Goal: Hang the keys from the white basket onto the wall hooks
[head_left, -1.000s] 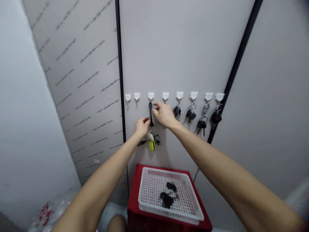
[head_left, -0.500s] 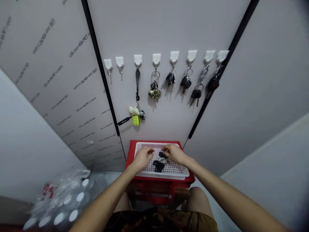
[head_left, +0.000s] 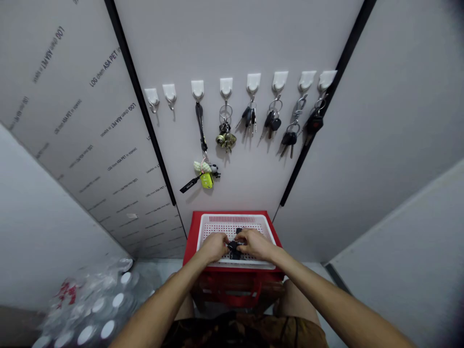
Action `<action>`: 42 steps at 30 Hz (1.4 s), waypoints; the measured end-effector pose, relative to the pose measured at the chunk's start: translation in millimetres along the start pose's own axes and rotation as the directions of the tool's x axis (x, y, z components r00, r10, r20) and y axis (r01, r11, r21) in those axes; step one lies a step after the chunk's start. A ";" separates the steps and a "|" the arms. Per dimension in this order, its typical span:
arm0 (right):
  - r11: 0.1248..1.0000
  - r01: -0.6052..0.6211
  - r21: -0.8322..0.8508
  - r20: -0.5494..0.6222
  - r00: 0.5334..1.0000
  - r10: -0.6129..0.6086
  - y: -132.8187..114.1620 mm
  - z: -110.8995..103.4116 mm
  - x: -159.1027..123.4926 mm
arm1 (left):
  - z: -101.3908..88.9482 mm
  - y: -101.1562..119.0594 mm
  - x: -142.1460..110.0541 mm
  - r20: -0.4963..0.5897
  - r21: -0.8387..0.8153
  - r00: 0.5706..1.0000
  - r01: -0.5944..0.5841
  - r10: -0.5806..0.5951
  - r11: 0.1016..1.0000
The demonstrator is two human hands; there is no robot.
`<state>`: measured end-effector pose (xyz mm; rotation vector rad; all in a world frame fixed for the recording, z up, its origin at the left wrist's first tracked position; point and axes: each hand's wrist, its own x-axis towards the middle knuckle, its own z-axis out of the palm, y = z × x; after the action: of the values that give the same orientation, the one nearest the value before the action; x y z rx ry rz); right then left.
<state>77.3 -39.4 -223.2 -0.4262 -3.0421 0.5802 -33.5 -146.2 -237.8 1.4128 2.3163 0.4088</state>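
Both hands are inside a white perforated plastic basket [head_left: 266, 232]. A dark bunch of keys [head_left: 235, 248] lies low in it, between my hands. My left hand [head_left: 216, 245] closes its thumb and fingers on the left side of the bunch. From the right, my right hand [head_left: 254, 244] pinches the same bunch, its fingers covering part of it. Another small black piece [head_left: 239, 231] shows just above my right fingertips; whether it joins the bunch I cannot tell.
The basket rests on a red box [head_left: 191, 237]. Several white hooks [head_left: 225, 86] line the wall ahead; key bunches [head_left: 273, 121] and a lime-green key fob [head_left: 206, 181] hang from most, while the two leftmost hooks [head_left: 169, 93] are bare. Bottles [head_left: 108, 309] stand at lower left.
Both hands have come down toward the basket's near side and closed on the dark keys. Half a second ago they were higher and farther apart. The view has shifted slightly.
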 end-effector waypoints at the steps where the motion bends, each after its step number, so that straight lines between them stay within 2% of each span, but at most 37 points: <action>1: 1.000 0.009 -0.008 0.006 1.000 -0.009 -1.7 1.3 0.9 | 0.1 0.3 0.4 0.002 0.007 1.000 0.016 -0.016 1.000; 7: 1.000 -0.004 -0.025 0.028 1.000 0.005 -7.4 6.3 3.8 | -1.6 4.7 -1.4 0.032 0.060 0.992 0.116 -0.118 0.991; 12: 1.000 -0.027 0.017 -0.056 0.998 0.028 -10.3 2.4 4.5 | -8.3 5.4 -1.1 -0.042 -0.018 0.996 0.080 -0.081 0.997; 16: 0.984 0.060 0.166 -0.215 0.976 -0.023 -13.1 -8.7 7.3 | -26.8 7.1 1.4 -0.150 -0.169 0.986 -0.093 0.068 0.981; 18: 0.952 0.108 0.286 -0.255 0.966 -0.033 -14.6 -14.0 9.9 | -39.0 8.6 2.3 -0.196 -0.247 0.973 -0.166 0.119 0.955; 23: 0.813 0.145 0.564 -0.266 0.964 0.012 -23.2 -24.5 18.1 | -66.8 8.8 2.1 -0.224 -0.459 0.971 -0.181 0.083 0.870; 27: 0.749 0.230 0.621 -0.341 0.940 -0.007 -36.2 -33.8 26.6 | -88.1 7.3 -1.4 -0.263 -0.606 0.964 -0.199 0.042 0.770; 31: 0.729 0.360 0.582 -0.446 0.891 -0.083 -54.2 -47.9 39.2 | -119.1 7.6 -7.2 -0.353 -0.708 0.936 -0.266 -0.001 0.654; 36: 0.770 0.485 0.415 -0.575 0.795 -0.191 -86.6 -82.6 60.6 | -175.1 10.9 -16.3 -0.485 -0.738 0.874 -0.382 -0.043 0.556; 39: 0.819 0.497 0.287 -0.668 0.716 -0.200 -108.8 -111.9 78.2 | -213.2 17.3 -19.5 -0.586 -0.706 0.805 -0.450 -0.094 0.547; 42: 0.853 0.495 0.164 -0.755 0.619 -0.214 -129.6 -142.4 97.9 | -249.3 25.3 -17.6 -0.688 -0.667 0.705 -0.519 -0.172 0.535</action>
<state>-41.7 -77.8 -47.0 0.0127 -2.1019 0.7076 -124.9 -161.2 -4.3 1.0357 1.8218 2.1385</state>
